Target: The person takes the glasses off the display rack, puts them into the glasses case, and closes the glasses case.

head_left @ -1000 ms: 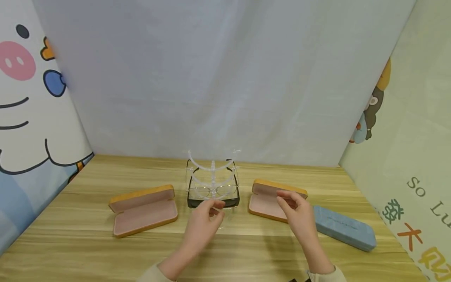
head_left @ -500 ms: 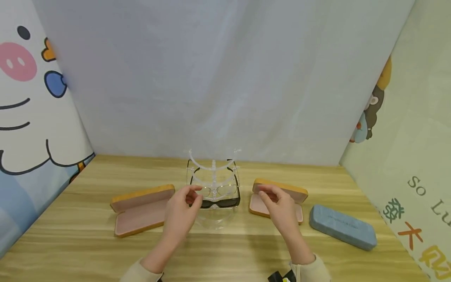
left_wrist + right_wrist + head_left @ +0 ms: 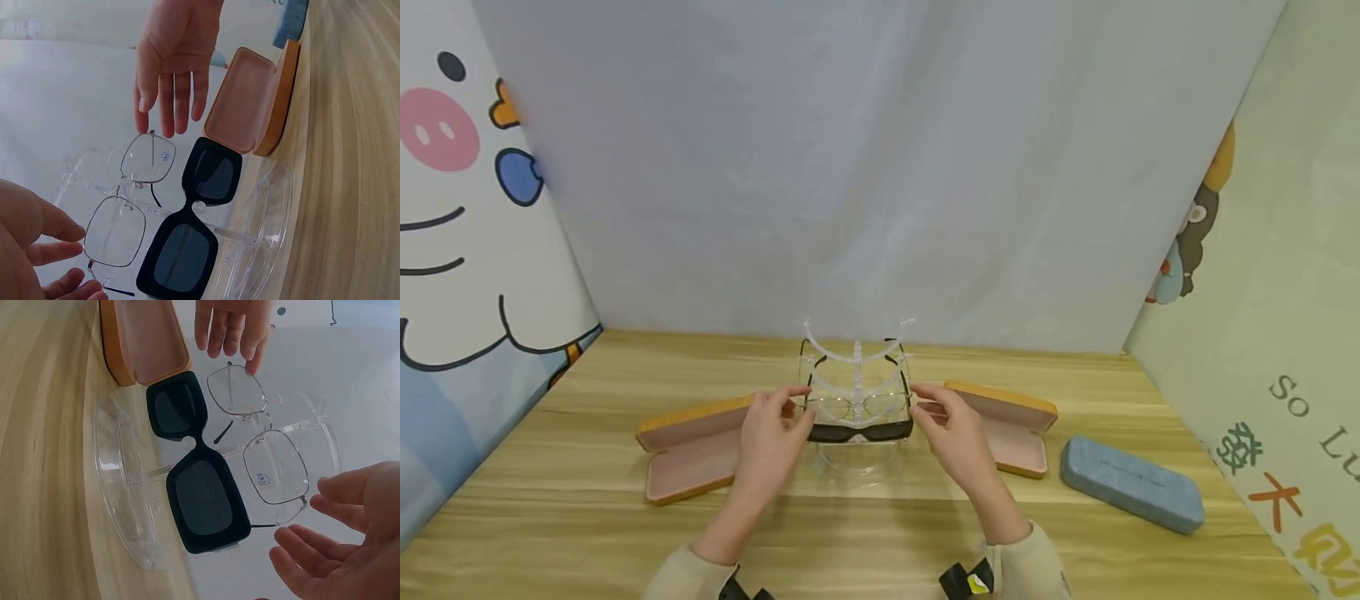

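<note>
Thin metal-framed glasses (image 3: pixel 831 407) rest on a clear display stand (image 3: pixel 858 357), above black sunglasses (image 3: pixel 880 431) on a lower tier. My left hand (image 3: pixel 772 442) is at the left end of the metal glasses, its fingertips close to the rim and hinge; contact is unclear. At their right end is my right hand (image 3: pixel 957 433), thumb and fingers spread on either side of the hinge. The right wrist view shows a gap between the right thumb and the frame. Neither hand visibly pinches the glasses.
An orange glasses case (image 3: pixel 691 460) with a pink lining lies open at left. Another open orange case (image 3: pixel 1021 444) is behind the right hand. Farther right lies a closed blue case (image 3: pixel 1131 483). A pale cloth (image 3: pixel 865 167) hangs behind the wooden table (image 3: pixel 850 550).
My left hand has moved left from in front of the stand to the glasses' left end. My right hand has come left from the right orange case to their right end.
</note>
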A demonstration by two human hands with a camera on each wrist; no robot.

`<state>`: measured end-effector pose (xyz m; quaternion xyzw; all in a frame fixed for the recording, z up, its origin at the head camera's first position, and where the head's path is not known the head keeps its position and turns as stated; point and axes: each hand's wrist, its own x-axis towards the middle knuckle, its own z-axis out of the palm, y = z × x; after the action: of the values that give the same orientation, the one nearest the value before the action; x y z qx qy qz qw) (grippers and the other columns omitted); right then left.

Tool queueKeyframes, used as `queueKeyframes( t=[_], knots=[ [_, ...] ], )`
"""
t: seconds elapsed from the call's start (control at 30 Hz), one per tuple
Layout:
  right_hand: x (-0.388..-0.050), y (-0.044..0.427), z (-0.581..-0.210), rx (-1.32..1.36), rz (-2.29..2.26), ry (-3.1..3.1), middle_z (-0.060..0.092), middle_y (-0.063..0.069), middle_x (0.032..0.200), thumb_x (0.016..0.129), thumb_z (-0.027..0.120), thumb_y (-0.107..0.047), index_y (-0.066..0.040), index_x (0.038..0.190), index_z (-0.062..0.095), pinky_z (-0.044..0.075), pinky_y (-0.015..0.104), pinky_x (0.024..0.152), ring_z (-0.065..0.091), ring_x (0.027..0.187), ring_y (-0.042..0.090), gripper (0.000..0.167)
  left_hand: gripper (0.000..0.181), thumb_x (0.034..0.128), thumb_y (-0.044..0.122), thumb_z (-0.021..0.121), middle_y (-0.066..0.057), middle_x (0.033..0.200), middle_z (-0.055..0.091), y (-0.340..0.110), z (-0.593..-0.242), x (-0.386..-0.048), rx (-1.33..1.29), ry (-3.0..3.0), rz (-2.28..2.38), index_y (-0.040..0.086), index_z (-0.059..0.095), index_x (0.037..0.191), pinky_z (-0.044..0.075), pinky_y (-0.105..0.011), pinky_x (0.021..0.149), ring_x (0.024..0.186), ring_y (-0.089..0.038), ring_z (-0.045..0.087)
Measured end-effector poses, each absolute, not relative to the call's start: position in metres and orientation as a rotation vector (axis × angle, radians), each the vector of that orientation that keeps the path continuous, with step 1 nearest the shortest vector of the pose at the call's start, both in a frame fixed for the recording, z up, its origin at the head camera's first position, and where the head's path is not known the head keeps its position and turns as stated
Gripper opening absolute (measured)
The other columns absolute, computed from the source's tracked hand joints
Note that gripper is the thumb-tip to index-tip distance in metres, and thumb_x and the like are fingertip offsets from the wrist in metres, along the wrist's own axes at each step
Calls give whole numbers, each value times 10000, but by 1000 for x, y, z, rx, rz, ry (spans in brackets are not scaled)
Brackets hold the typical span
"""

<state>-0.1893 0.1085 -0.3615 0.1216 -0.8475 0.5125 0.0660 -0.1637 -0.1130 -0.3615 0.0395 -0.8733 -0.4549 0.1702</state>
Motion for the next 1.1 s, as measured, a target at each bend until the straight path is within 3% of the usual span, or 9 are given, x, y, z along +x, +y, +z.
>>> queueKeyframes(
  t=[0.43,0.77,1.1],
  knots=[
    [-200,96,-367,411,1502,-2493,627,67,1108,909,553,-130,-109,1157,611,504,330,766,609,897,167,255,240,864,157,589,-93,1014,586,-123,-365,-168,45,-2524,-1272,71,637,1082,492,-364,771,894,-221,571],
    [-199,91,-370,417,1469,-2497,651,91,1060,909,553,-119,-63,1123,625,513,345,793,618,912,183,233,179,868,126,590,-64,990,660,-126,-366,-166,49,-2463,-1287,72,669,1019,506,-333,713,855,-191,614],
    [-196,91,-364,409,1501,-2394,676,61,1009,921,528,-105,-104,1091,643,519,233,745,643,868,149,205,146,844,116,634,-58,940,677,-128,-360,-165,39,-2384,-1282,83,686,976,508,-343,746,840,-191,625]
  ],
)
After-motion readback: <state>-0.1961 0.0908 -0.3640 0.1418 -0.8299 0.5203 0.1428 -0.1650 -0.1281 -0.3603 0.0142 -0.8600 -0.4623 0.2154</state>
